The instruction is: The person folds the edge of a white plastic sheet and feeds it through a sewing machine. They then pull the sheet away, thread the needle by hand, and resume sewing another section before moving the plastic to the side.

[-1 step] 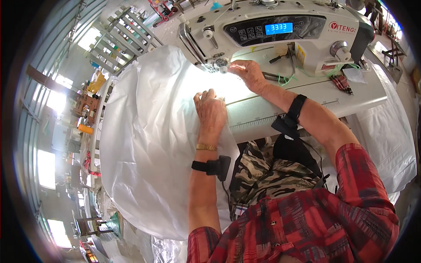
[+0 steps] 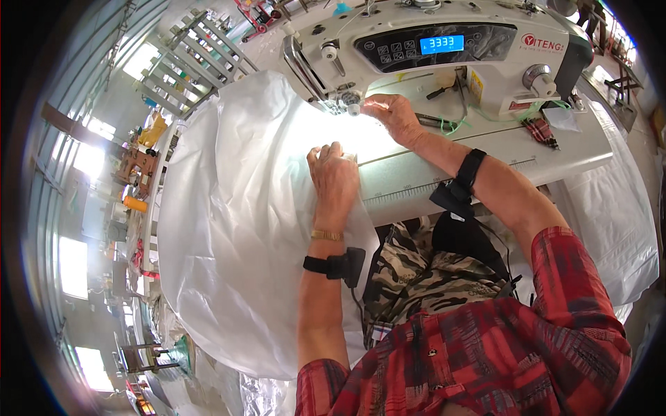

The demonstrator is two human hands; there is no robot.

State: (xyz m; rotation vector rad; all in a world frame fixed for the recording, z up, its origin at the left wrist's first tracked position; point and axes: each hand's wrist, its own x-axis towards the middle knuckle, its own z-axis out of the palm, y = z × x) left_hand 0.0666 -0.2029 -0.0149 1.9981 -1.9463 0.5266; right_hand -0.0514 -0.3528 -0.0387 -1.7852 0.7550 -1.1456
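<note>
A white sewing machine [image 2: 430, 52] with a lit blue display stands in front of me. A large white translucent plastic-like sheet [image 2: 222, 208] spreads under its needle end and hangs down on the left. On the sheet just short of the needle rests my left hand [image 2: 334, 177], its fingers bent and closed on the material. My right hand [image 2: 394, 118] is beside the presser foot area, thumb and fingertips pinched together. Glare from the machine lamp hides what lies between those fingertips, and the needle itself cannot be made out.
Tweezers-like dark tools [image 2: 433, 121], green thread [image 2: 454, 127] and a plaid cloth scrap [image 2: 540, 132] lie on the machine bed at right. More white sheeting [image 2: 603, 215] hangs at the right side. A grey slatted rack [image 2: 198, 59] stands behind on the left.
</note>
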